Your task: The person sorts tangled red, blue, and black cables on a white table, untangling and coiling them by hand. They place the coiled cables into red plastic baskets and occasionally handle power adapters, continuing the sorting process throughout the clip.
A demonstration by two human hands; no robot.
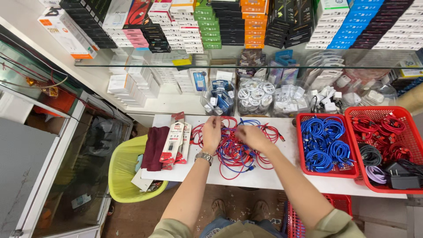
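Observation:
A tangled heap of red cables (235,152) with a few blue ones lies on the white table (264,176). My left hand (212,132), with a metal watch on the wrist, grips red cable at the heap's left side. My right hand (252,135) pinches cable at the heap's top middle. Both hands rest on the pile, close together.
Left of the heap lie flat red cable packages (174,141) and a maroon cloth (155,147). A red basket of coiled blue cables (326,143) and another with red, grey and purple cables (387,145) stand right. A yellow bin (123,172) sits below left. Shelves of boxes rise behind.

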